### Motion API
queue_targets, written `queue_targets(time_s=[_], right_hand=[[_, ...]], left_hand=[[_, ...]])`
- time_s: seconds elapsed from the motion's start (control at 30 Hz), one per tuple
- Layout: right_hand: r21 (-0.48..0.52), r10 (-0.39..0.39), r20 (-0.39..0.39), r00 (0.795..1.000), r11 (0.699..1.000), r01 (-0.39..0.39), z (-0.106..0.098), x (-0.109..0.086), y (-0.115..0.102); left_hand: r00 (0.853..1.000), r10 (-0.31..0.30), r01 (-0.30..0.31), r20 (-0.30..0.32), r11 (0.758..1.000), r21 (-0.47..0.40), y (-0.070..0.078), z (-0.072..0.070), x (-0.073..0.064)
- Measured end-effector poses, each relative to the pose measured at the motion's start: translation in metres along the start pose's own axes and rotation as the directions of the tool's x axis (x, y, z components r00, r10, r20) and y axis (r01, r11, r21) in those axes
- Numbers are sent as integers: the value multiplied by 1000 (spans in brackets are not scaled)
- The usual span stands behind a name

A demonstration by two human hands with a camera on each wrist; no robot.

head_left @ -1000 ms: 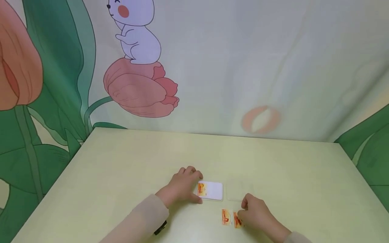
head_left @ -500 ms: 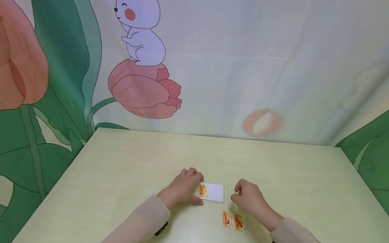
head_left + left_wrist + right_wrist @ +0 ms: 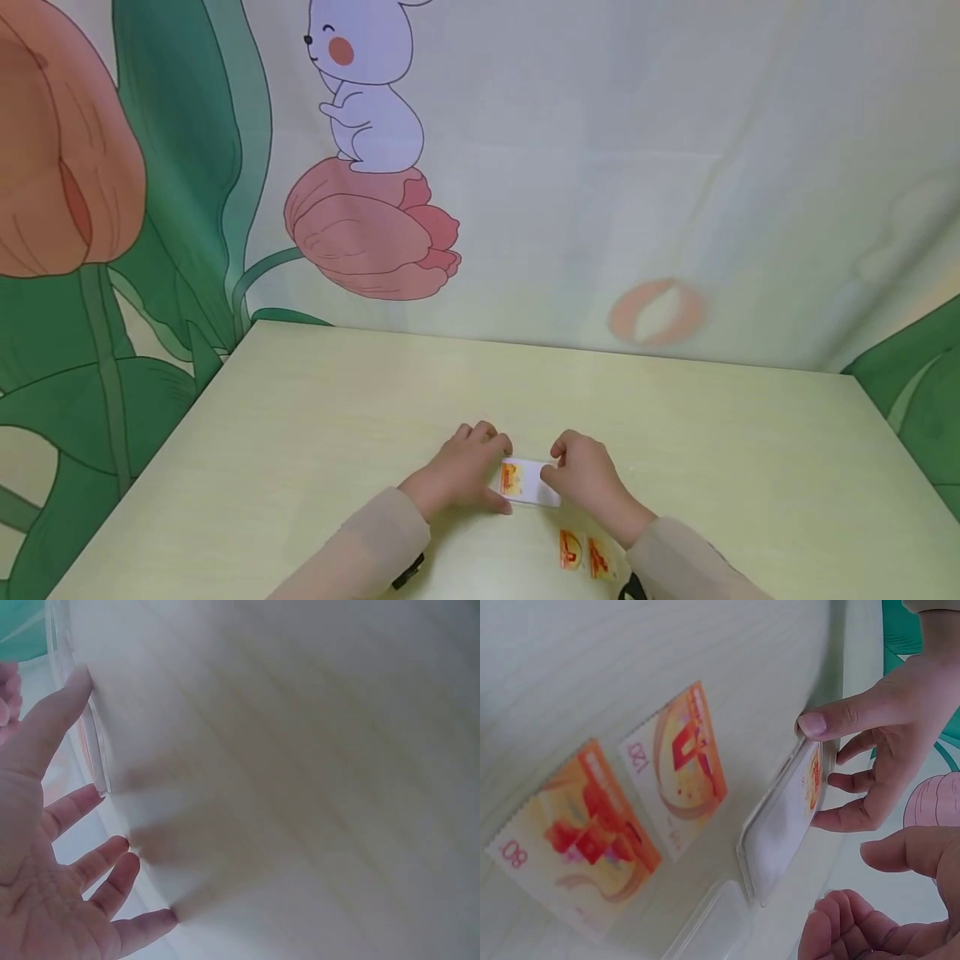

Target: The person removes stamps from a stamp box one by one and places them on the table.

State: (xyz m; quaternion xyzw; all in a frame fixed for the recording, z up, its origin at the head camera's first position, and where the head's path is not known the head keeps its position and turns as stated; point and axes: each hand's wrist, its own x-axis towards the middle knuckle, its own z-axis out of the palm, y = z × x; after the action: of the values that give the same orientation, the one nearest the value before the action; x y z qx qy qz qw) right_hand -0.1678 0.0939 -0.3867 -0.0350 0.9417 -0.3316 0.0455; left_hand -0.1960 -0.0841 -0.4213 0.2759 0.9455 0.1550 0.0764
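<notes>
A clear plastic case (image 3: pixel 543 495) with a white insert lies on the table, an orange stamp (image 3: pixel 512 480) at its left end. My left hand (image 3: pixel 465 471) holds the case by opposite edges, between thumb and index finger. Over its right end hovers my right hand (image 3: pixel 588 477). In the right wrist view, this hand's thumb and loosely curled fingers stand apart, with nothing visible between them. Two loose orange stamps lie nearer me, a 1.20 stamp (image 3: pixel 679 754) beside an 80 stamp (image 3: pixel 581 836). Next to the case is a flat transparent plastic piece (image 3: pixel 712 922), partly out of view.
The pale table (image 3: pixel 360 400) reaches back to a wall hanging (image 3: pixel 540 167) printed with tulips and a white animal. Dark bands show at both sleeve cuffs.
My right hand has left the loose stamps and moved left and away from me, to the case's right end. The left hand stays at the case. The head view has shifted slightly.
</notes>
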Motion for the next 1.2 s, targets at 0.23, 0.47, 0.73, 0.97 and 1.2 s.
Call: queue_targets(time_s=[0.23,0.47,0.73,0.97,1.2], right_hand=[[12,-35,39,999,999,35,15,8,0],[22,-77,75,994,997,75,30,12,-4],[19,-72,91,993,997,70,34,10,-6],[28,-65,88,994,998,63,34,9,-7],[28,-64,97,993,998,61,33,9,-7]], left_hand=[[1000,-9,9,0,1000,-4,-3,3,-1],[999,9,-10,-34,1000,-25,-4,3,-4],[998,34,-37,-57,998,-56,-3,1,-5],[998,33,-36,-62,998,-45,-3,0,-5],[998,27,-29,-61,999,-33,-3,2,-5]])
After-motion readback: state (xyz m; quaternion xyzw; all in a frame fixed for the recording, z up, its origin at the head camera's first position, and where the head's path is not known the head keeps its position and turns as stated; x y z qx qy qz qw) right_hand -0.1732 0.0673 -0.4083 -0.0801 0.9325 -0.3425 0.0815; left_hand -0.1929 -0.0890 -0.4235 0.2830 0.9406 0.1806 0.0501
